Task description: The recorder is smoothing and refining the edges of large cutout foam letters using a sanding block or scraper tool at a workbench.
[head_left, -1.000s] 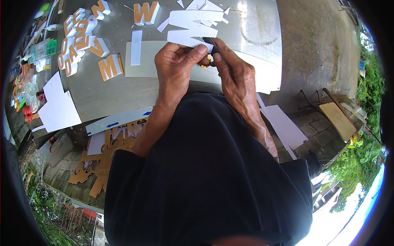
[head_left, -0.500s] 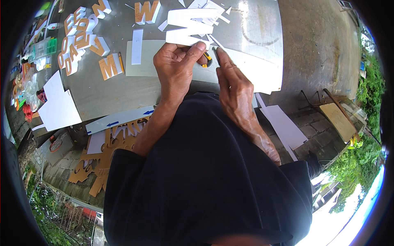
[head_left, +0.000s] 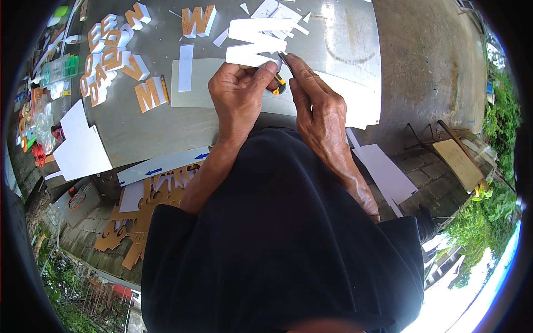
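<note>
My left hand (head_left: pixel 241 89) pinches the near edge of a white zigzag-shaped letter (head_left: pixel 247 33), thumb on top and fingers curled beneath. At the same edge, my right hand (head_left: pixel 320 102) grips a slim dark tool (head_left: pixel 286 62), its tip at the letter's near right corner. Too little of that tool shows to tell its kind. Between my hands a yellow and black utility knife (head_left: pixel 280 87) is partly hidden behind my left fingers; whether it lies on the table or is held there I cannot tell. White offcuts (head_left: pixel 277 11) are heaped just past the letter.
Several letter-shaped blocks with brown faces and white sides (head_left: pixel 197 21) stand left on the grey table (head_left: pixel 144 127). A pencil (head_left: pixel 164 89) lies by one. Under my hands is a pale sheet (head_left: pixel 194 100), with a white strip (head_left: pixel 186 66) nearby. Brown cut-out board (head_left: pixel 133 227) sits below the table.
The right hand and its dark tool have shifted slightly up and left along the letter's near edge. The letter has tilted and dropped a little, still in my left hand.
</note>
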`<state>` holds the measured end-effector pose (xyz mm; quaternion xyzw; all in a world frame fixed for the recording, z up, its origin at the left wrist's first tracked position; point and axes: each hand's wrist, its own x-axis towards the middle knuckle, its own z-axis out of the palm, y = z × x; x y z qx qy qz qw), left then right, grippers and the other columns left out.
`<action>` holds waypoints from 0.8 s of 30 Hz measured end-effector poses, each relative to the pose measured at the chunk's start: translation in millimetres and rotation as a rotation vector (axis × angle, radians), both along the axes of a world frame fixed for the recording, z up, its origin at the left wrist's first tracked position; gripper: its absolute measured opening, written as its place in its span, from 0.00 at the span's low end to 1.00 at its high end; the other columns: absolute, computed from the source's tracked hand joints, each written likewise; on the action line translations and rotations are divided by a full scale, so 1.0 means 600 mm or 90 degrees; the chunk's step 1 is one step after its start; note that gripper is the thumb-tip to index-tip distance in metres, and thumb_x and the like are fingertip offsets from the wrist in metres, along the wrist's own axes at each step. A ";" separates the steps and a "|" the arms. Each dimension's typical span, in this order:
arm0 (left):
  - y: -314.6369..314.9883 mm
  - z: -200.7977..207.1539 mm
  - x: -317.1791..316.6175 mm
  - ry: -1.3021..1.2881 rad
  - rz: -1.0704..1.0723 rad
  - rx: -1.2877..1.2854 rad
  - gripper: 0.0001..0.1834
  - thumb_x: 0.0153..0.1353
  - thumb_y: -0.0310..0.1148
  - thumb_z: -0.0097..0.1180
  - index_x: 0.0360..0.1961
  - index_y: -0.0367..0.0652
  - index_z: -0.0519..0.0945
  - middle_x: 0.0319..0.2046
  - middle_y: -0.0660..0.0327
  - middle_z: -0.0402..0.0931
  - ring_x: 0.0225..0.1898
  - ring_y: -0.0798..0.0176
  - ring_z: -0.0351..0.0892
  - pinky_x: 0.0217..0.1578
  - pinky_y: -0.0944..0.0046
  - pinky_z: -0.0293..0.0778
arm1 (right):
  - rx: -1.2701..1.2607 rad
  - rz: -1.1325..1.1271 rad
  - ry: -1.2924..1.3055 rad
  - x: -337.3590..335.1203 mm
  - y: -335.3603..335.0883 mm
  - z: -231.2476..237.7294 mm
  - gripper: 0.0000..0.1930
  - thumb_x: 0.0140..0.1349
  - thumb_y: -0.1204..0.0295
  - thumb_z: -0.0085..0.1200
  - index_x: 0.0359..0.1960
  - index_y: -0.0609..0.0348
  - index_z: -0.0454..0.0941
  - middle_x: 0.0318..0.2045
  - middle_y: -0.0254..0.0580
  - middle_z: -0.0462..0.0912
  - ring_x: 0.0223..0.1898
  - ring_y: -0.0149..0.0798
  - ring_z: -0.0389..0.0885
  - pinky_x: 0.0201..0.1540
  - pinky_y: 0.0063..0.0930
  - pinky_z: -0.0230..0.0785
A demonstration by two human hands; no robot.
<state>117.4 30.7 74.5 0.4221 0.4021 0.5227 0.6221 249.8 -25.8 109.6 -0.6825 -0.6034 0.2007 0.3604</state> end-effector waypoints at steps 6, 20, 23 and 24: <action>-0.003 0.003 0.004 0.097 0.005 0.058 0.09 0.61 0.19 0.63 0.41 0.26 0.79 0.31 0.51 0.84 0.31 0.66 0.85 0.32 0.68 0.84 | -0.022 0.033 -0.067 0.004 0.008 0.012 0.18 0.65 0.75 0.56 0.57 0.52 0.79 0.52 0.44 0.84 0.44 0.48 0.87 0.40 0.37 0.81; -0.002 -0.003 -0.008 0.018 0.010 0.081 0.09 0.62 0.19 0.62 0.43 0.28 0.78 0.32 0.51 0.83 0.29 0.65 0.85 0.32 0.68 0.82 | -0.177 -0.013 0.181 0.006 -0.033 -0.023 0.17 0.68 0.75 0.54 0.58 0.61 0.78 0.44 0.58 0.85 0.41 0.51 0.87 0.41 0.38 0.77; -0.003 -0.006 -0.008 0.004 -0.008 0.075 0.09 0.62 0.19 0.62 0.43 0.28 0.78 0.32 0.49 0.83 0.29 0.64 0.85 0.32 0.66 0.83 | -0.155 -0.050 0.199 0.010 -0.012 0.005 0.17 0.70 0.73 0.53 0.58 0.63 0.77 0.46 0.59 0.85 0.42 0.48 0.88 0.42 0.37 0.78; -0.001 -0.007 -0.009 -0.006 -0.016 0.078 0.09 0.62 0.19 0.61 0.43 0.27 0.78 0.32 0.49 0.83 0.30 0.64 0.85 0.32 0.66 0.83 | -0.128 -0.035 0.190 0.007 -0.007 0.007 0.16 0.70 0.73 0.53 0.57 0.64 0.78 0.46 0.58 0.85 0.43 0.49 0.88 0.43 0.37 0.79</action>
